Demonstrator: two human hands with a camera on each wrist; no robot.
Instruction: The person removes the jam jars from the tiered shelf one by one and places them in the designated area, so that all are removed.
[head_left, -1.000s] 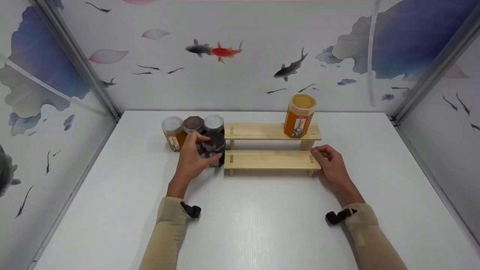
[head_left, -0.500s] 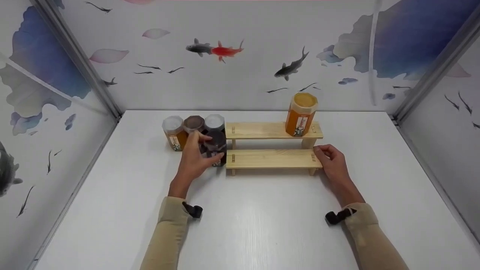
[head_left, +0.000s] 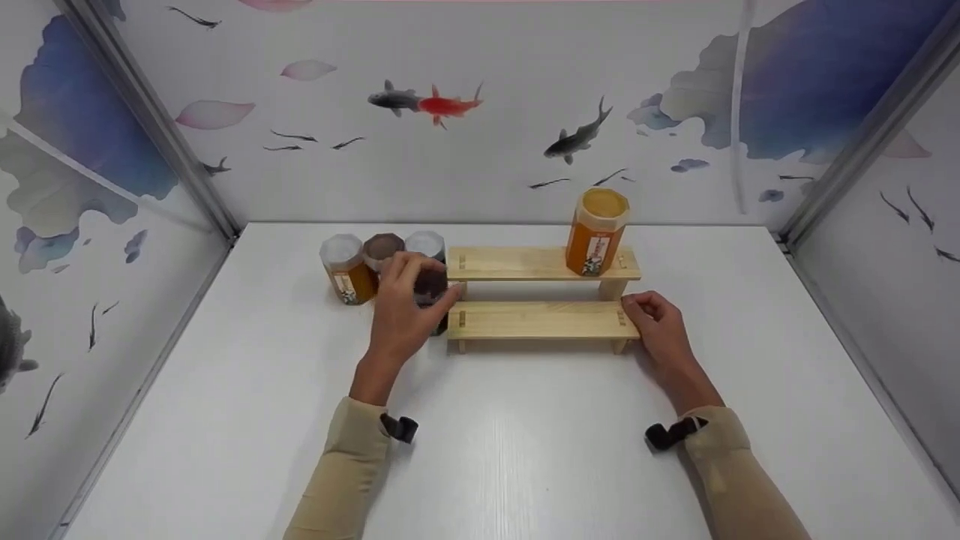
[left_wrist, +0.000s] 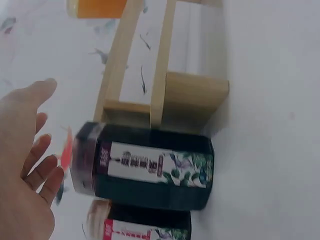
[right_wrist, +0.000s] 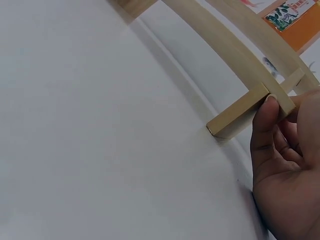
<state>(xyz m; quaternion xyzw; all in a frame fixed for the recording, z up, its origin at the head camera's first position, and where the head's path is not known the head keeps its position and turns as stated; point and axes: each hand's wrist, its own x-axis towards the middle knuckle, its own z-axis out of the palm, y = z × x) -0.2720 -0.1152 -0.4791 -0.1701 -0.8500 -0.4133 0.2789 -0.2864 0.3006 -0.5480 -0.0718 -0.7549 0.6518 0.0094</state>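
A white table point(head_left: 525, 450) stands enclosed by fish-painted walls point(head_left: 487, 150).

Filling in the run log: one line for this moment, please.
left hand: open beside dark jar | right hand: holds wooden shelf end | orange jar: top tier

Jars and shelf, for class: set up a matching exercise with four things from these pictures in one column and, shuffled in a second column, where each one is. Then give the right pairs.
Things:
1. orange jar
2. dark jar
3. right hand
4. white-lidded amber jar

Places:
A. on the table, at the left end of the jar group
B. at the right end of the wooden shelf's lower step
C. on the upper step, toward its right end
D. on the table by the shelf's left end, under the left hand

Pairs: 1-C, 2-D, 3-B, 4-A
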